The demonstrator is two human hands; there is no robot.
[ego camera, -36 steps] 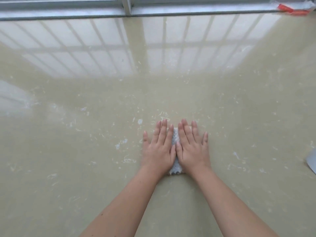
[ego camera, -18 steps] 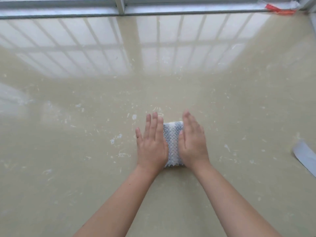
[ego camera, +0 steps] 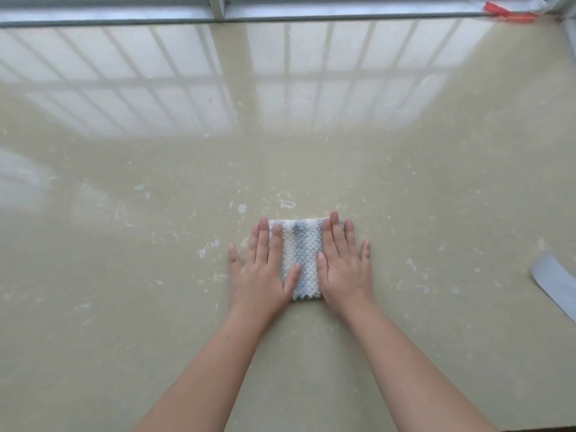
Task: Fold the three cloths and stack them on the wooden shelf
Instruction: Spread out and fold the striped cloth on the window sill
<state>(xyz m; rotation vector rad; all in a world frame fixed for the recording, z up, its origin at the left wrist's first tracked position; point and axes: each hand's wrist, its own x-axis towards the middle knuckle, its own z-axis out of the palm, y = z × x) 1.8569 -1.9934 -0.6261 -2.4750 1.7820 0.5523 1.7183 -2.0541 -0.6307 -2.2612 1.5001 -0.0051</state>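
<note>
My left hand (ego camera: 261,272) and right hand (ego camera: 343,269) lie flat with fingers straight, pressing down on the two sides of a small folded cloth (ego camera: 300,244), white with grey stripes. The cloth sits on the glossy beige floor (ego camera: 156,307) right before me. A grey strip (ego camera: 554,279) lies well off to my right.

**Setting: indoor surface by a window, room type unclear**

Glossy beige surface (ego camera: 124,307), polished enough to mirror a barred window as a reflection (ego camera: 280,73). Metal window frame (ego camera: 218,7) runs along the far edge. White specks (ego camera: 205,249) are scattered across it. Red tape (ego camera: 511,12) sits at the far right corner. Whether home or workshop cannot be told.
</note>
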